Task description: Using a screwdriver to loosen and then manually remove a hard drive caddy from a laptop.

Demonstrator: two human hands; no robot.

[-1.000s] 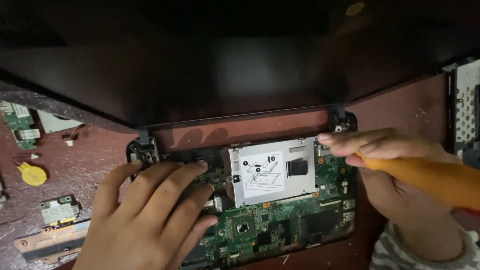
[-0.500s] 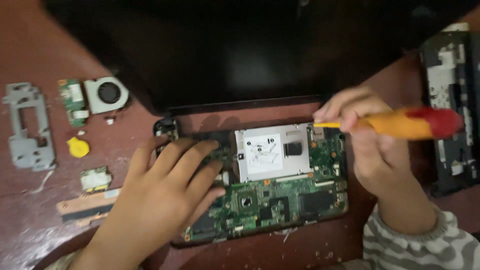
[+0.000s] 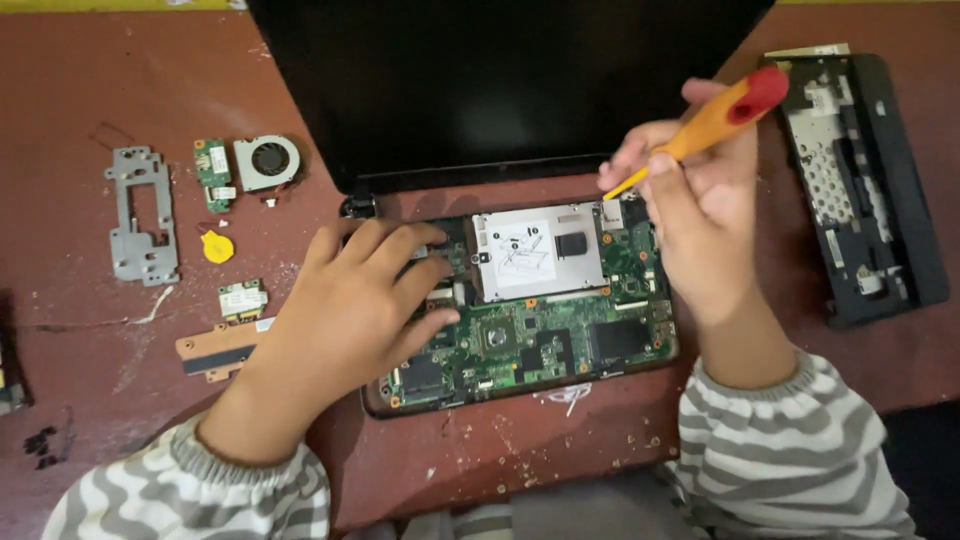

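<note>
An opened small laptop lies on a reddish table, its green circuit board (image 3: 540, 345) bare and its black screen (image 3: 500, 90) folded back. A silver drive caddy (image 3: 538, 252) sits at the board's upper middle. My left hand (image 3: 345, 310) presses flat on the left part of the board, fingers spread. My right hand (image 3: 695, 215) grips a screwdriver with an orange handle and red cap (image 3: 715, 118). The screwdriver tip is by the caddy's upper right corner.
Loose parts lie on the left: a grey metal bracket (image 3: 140, 212), a small fan (image 3: 268, 162), a small green board (image 3: 213, 172), a yellow coin cell (image 3: 216, 246), a wireless card (image 3: 242, 298) and a copper heat strip (image 3: 215, 350). The black keyboard frame (image 3: 860, 180) rests at right.
The view has pulled back and the left parts came into sight. My right hand tilted the screwdriver handle up and to the right. The left hand stays on the board.
</note>
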